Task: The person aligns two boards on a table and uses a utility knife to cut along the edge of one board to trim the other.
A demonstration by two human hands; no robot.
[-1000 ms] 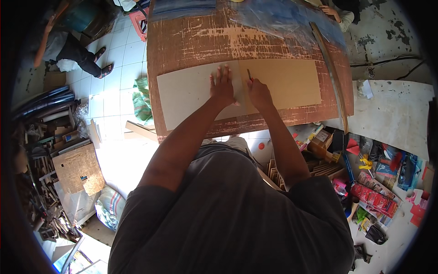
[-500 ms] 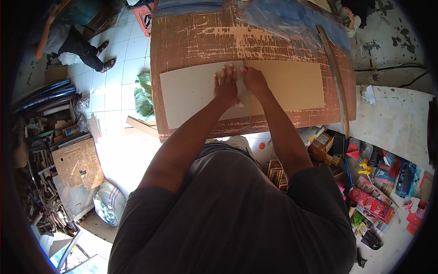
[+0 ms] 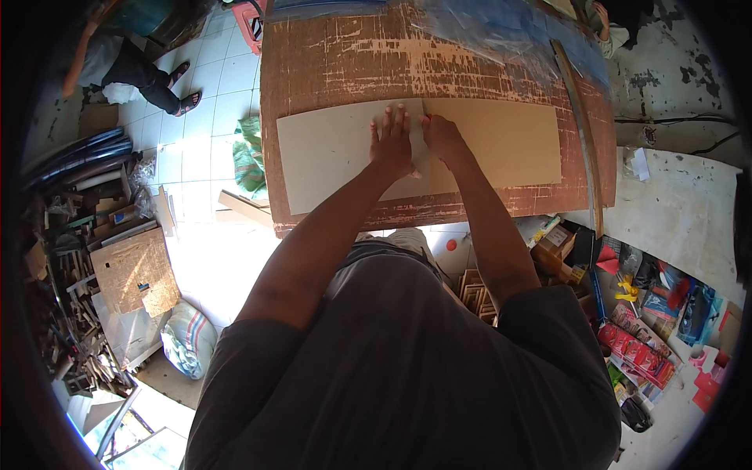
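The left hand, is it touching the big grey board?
Touching. The head view shows the left hand lying flat, palm down, on the grey board.

1. Left board (image 3: 329, 153): plain pale grey.
2. Right board (image 3: 513, 145): plain golden tan.
3. Bench (image 3: 341, 66): reddish brown, streaked with pale scratches.
4. Shirt (image 3: 392, 360): plain dark grey.
5. Floor (image 3: 211, 98): white tiles, darker grid lines.
6. Plastic sheeting (image 3: 478, 35): translucent blue.
7. Stool (image 3: 251, 27): pinkish red.

green sack (image 3: 248, 160), striped sack (image 3: 189, 339)

Glare bleaches the tiled floor (image 3: 210, 270) at left; fisheye edges curve and darken.
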